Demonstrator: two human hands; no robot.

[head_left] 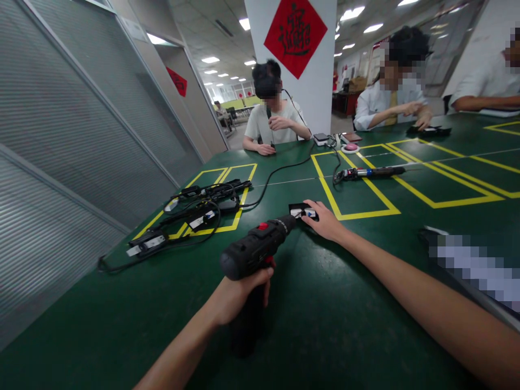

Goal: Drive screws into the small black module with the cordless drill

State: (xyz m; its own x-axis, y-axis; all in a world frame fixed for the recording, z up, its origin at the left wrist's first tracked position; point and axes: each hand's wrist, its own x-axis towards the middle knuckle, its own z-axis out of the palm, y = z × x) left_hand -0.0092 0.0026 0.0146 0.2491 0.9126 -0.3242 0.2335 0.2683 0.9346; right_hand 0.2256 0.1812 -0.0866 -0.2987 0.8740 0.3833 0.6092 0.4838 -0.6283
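Note:
My left hand [239, 295] is wrapped round the grip of a black cordless drill [252, 250] with red buttons. The drill points away from me, and its bit meets or nearly meets a small black piece with a white label [298, 210] on the table. Whether the bit touches it, I cannot tell. My right hand [324, 221] holds that piece down from the right, its fingers bent over the far and near edges. The fingers cover part of the piece.
On the green table [320, 314], black power adapters with cables [203, 208] lie at the left. A long black tool [369, 172] lies beyond my right hand, with yellow tape outlines [369, 215] around. A cable [268, 181] runs to the back. Several people sit opposite.

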